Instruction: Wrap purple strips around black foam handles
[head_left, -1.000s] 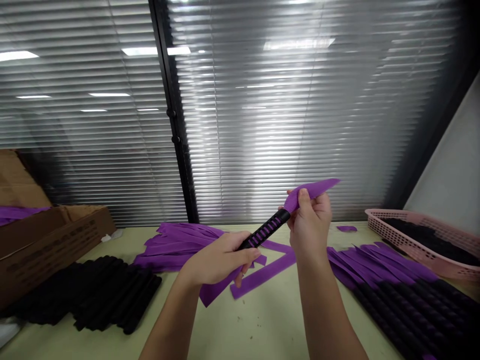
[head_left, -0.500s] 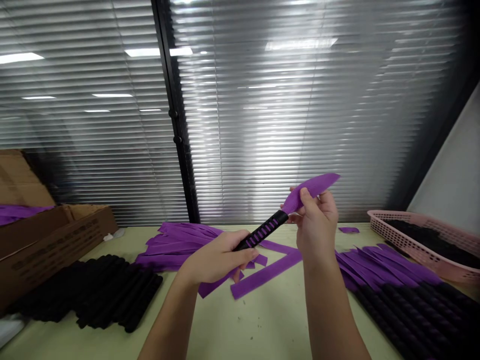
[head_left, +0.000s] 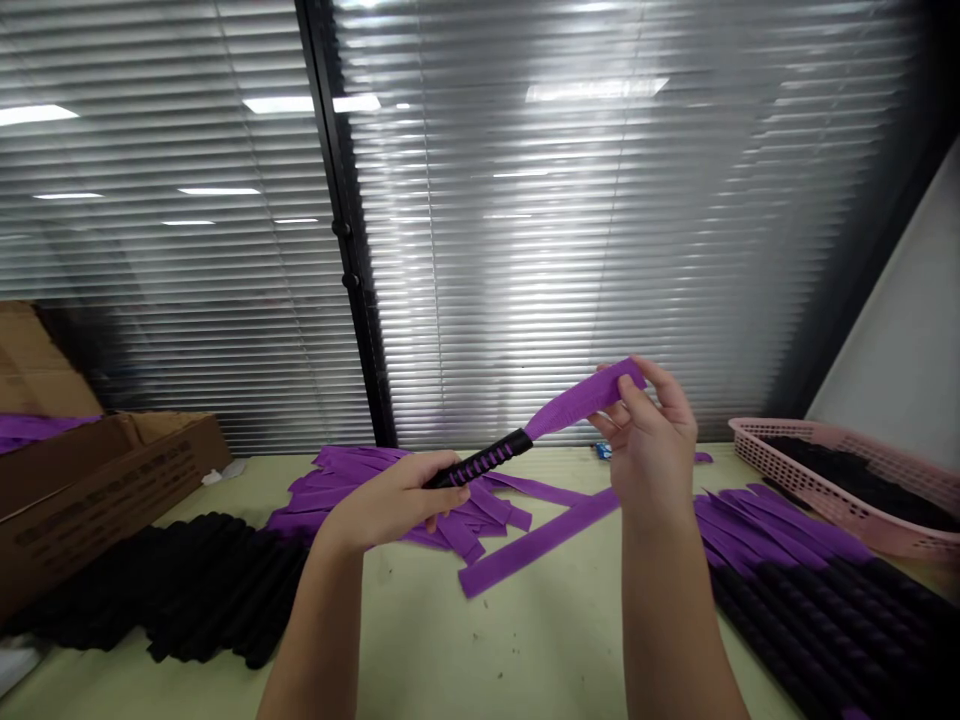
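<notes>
My left hand (head_left: 401, 495) is closed around the lower end of a black slotted tube (head_left: 484, 461), which tilts up to the right. Purple shows through the slots along its side. A purple fabric strip (head_left: 577, 400) comes out of the tube's upper end. My right hand (head_left: 651, 430) pinches the free end of this strip between thumb and fingers and holds it stretched. Below the hands, a loose purple strip (head_left: 536, 545) lies on the table. Behind my left hand is a heap of purple strips (head_left: 330, 490).
On the left are a cardboard box (head_left: 112, 490) and a pile of black tubes (head_left: 202, 590). To the right, several black tubes with purple ends (head_left: 795, 540) lie in a row beside a pink basket (head_left: 847, 490) of black pieces. Window blinds (head_left: 525, 250) stand behind the table (head_left: 420, 650).
My left hand and the tube have moved left and slightly down. The right hand has shifted right along the strip to its end, and more of the strip shows outside the tube.
</notes>
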